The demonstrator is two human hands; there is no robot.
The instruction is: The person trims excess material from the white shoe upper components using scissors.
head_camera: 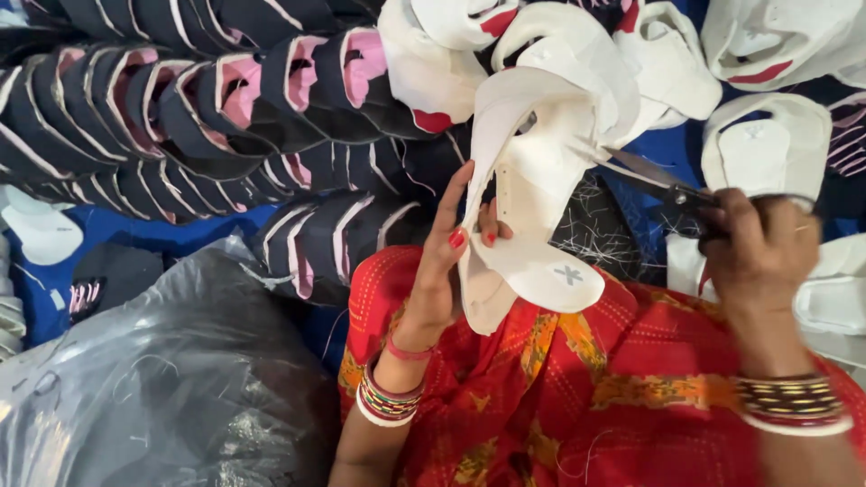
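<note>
The left hand holds a white shoe upper at the middle of the view, above the lap of red and orange cloth. Its fingers lie long and nearly straight along the piece's left edge, and the thumb presses the lower flap from the inside, so the piece is pinched between thumb and fingers.

The right hand, at about 3 o'clock from the piece, is closed around the handles of a pair of scissors. The blades point toward 10 o'clock and their tips touch or nearly touch the right edge of the upper; motion blur hides whether they are parted.

The upper looks light and thin, a flat cut of soft sheet that curls and droops under its own weight, so it probably needs support near the spot being trimmed. Its smooth face may slip; a pinch at an edge, as the left hand has it, seems the sound hold.

More white uppers are heaped from 12 to 3 o'clock, rows of dark blue uppers with pink lining run from 9 to 11 o'clock, and a grey plastic bag lies at 8 o'clock.
</note>
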